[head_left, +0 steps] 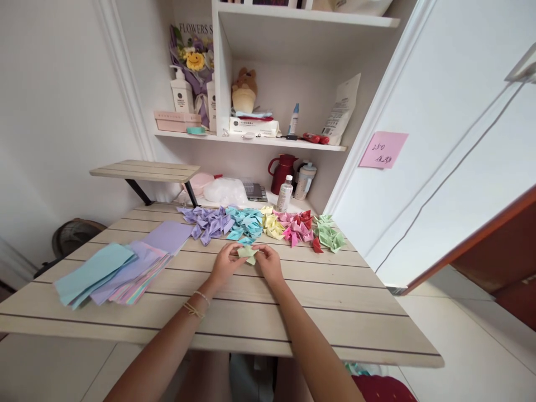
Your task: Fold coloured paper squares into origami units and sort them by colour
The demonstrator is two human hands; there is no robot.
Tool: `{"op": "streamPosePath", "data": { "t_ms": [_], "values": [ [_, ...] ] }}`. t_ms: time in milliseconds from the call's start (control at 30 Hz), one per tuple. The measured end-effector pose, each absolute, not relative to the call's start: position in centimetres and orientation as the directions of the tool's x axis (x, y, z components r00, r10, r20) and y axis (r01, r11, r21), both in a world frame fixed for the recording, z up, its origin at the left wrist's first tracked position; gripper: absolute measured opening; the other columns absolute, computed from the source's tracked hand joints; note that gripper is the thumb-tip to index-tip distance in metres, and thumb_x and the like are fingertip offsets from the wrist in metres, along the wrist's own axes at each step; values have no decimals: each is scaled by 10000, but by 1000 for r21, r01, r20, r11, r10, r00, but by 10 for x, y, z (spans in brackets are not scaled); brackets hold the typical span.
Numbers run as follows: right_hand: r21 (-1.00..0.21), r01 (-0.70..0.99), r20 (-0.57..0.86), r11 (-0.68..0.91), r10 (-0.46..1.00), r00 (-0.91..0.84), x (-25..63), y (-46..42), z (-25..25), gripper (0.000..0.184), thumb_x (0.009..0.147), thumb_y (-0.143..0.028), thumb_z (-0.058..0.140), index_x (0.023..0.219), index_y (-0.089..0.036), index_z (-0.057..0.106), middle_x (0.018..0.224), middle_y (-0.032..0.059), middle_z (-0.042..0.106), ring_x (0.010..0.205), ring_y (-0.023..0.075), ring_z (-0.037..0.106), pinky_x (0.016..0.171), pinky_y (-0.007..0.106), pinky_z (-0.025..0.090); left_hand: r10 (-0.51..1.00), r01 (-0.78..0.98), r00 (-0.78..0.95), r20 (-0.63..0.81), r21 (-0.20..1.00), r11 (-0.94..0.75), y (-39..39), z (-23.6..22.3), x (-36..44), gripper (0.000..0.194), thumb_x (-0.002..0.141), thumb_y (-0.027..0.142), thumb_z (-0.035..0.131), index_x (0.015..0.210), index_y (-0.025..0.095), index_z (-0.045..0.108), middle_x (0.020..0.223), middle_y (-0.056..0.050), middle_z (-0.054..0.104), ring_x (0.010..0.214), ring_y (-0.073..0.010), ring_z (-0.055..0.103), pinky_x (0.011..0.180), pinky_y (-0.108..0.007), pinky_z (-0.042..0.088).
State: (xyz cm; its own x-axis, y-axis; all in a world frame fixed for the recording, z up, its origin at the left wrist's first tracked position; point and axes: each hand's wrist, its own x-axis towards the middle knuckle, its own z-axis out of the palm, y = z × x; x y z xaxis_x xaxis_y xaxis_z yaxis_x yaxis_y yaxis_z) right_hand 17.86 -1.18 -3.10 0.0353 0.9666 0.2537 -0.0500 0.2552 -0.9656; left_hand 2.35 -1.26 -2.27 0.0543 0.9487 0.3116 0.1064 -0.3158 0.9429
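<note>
A small light-green folded paper (248, 252) is held between both hands over the middle of the table. My left hand (225, 262) pinches its left side, and my right hand (268, 262) grips its right side. Just beyond the fingers lies a row of folded paper pieces, grouped by colour: purple pieces (211, 222), blue pieces (246, 222), yellow pieces (273, 226), pink and red pieces (298, 228), and green pieces (330, 234). Left of my left hand are stacks of flat paper sheets, with blue sheets (94, 271) and purple sheets (167, 237) on top.
The slatted wooden table (343, 301) meets a white shelf unit. A small raised stand (146, 169) is at the back left. Behind the paper row are a clear bottle (285, 194), a dark red jug (283, 173) and a tumbler (305, 181).
</note>
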Motion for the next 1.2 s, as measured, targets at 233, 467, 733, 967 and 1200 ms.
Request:
{"op": "streamPosePath", "data": {
  "t_ms": [233, 467, 733, 967, 1200],
  "values": [
    [-946, -305, 120, 111, 993, -11, 183, -13, -28, 245, 670, -398, 619, 764, -173, 640, 814, 54, 679, 785, 199, 626, 702, 311, 501, 948, -68, 220, 230, 973, -220, -15, -25, 24, 401, 694, 281, 651, 1063, 130, 615, 874, -82, 690, 754, -184, 644, 737, -329, 519],
    [-956, -139, 261, 257, 965, -12, 183, -15, -29, 414, 555, -395, 751, 873, -170, 609, 779, 50, 671, 721, 182, 631, 667, 295, 507, 941, 56, 138, 308, 946, -318, -23, -15, 21, 427, 555, 149, 718, 979, 153, 669, 1044, -75, 672, 998, -239, 596, 916, -356, 434],
    [-953, -186, 241, 240, 970, 15, 187, -13, -30, 465, 581, -408, 726, 960, -158, 623, 716, 27, 672, 658, 165, 616, 621, 283, 490, 931, -25, 147, 335, 942, -335, -30, -15, 23, 496, 558, 230, 769, 1015, 151, 596, 1005, -74, 655, 934, -202, 608, 842, -323, 473],
    [-958, -220, 178, 185, 983, 52, 191, -10, -29, 453, 552, -436, 746, 895, -149, 673, 638, 21, 663, 577, 155, 577, 555, 274, 451, 917, -28, 259, 304, 951, -307, -28, -19, 23, 479, 438, 217, 827, 861, 140, 616, 912, -58, 667, 860, -202, 626, 777, -324, 497],
    [-960, -187, 220, 210, 975, -36, 190, -10, -28, 372, 556, -432, 746, 817, -171, 703, 753, 47, 691, 675, 183, 602, 589, 281, 463, 910, 10, 325, 257, 961, -275, -27, -18, 25, 295, 673, 400, 673, 792, 131, 641, 723, -51, 677, 685, -180, 641, 699, -313, 516]
  ]
}}
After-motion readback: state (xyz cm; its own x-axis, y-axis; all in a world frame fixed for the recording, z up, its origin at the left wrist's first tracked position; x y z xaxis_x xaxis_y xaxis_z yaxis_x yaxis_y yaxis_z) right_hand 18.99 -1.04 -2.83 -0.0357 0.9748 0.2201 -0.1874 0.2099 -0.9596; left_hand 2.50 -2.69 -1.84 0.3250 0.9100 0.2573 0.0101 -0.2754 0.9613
